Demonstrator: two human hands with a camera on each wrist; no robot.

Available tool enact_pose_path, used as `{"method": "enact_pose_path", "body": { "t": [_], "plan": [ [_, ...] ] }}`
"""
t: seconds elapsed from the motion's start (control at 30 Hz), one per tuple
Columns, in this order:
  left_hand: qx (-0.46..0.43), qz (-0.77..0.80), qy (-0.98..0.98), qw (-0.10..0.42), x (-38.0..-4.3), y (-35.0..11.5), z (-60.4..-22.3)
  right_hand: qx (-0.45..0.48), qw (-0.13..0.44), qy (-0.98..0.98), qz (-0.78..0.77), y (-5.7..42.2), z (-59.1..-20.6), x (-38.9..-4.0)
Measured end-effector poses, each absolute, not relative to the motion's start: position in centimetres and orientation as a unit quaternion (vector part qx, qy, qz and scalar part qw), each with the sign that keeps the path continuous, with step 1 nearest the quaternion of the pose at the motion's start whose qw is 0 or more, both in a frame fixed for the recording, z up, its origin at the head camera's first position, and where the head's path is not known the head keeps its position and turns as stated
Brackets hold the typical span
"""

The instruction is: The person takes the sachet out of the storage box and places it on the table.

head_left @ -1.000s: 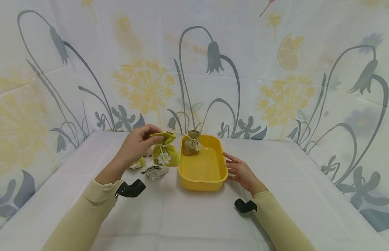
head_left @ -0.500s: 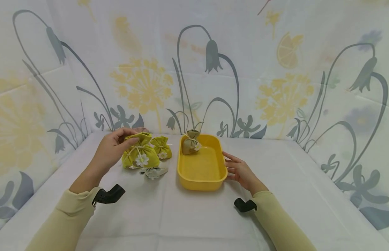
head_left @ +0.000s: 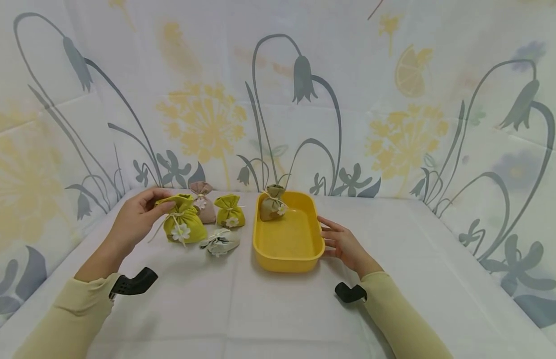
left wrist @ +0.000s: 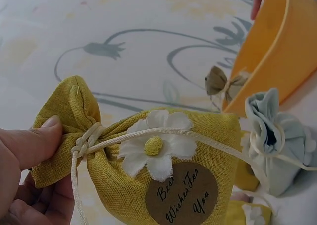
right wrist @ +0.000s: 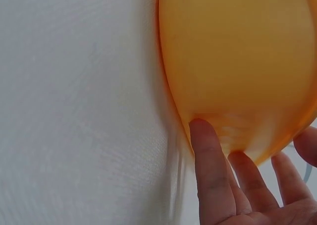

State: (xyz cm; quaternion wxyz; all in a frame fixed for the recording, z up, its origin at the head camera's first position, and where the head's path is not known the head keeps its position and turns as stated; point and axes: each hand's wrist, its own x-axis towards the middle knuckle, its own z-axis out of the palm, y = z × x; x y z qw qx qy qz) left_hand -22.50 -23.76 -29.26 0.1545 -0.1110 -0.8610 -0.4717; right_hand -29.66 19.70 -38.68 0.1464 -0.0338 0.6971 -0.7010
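Observation:
My left hand (head_left: 140,214) pinches the gathered top of a yellow-green drawstring pouch (head_left: 186,228) between thumb and fingers. The left wrist view shows the pouch's white cloth flower (left wrist: 157,144), cream cord and round brown label (left wrist: 182,194) reading "Best Wishes For You". My right hand (head_left: 345,245) rests its extended fingers against the right side of a yellow plastic tub (head_left: 286,265). Inside the tub, at its back left corner, stands an olive-brown drawstring pouch (head_left: 272,207).
Between the held pouch and the tub sit a second yellow-green pouch (head_left: 228,212), a pinkish pouch (head_left: 205,207) behind it, and a pale grey-blue pouch (head_left: 221,243) lying on its side in front. A white cloth (head_left: 278,314) covers the table; a flower-printed curtain (head_left: 358,124) hangs behind.
My left hand has carried the yellow-green pouch leftward, away from beside the tub, uncovering the pouches behind it. The right hand has stayed against the tub.

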Motion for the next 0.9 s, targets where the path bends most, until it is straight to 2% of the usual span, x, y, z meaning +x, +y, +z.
{"method": "enact_pose_path", "body": {
  "t": [0.33,0.9],
  "plan": [
    [-0.082,-0.452,-0.880,0.118,-23.5,-25.5,-31.7,-0.022,0.146,0.703,-0.696,19.6,-38.5,-29.7],
    [-0.048,-0.450,-0.888,0.081,-24.9,-25.1,-34.4,-0.020,0.148,0.699,-0.700,19.6,-38.6,-29.6]
  ]
}}
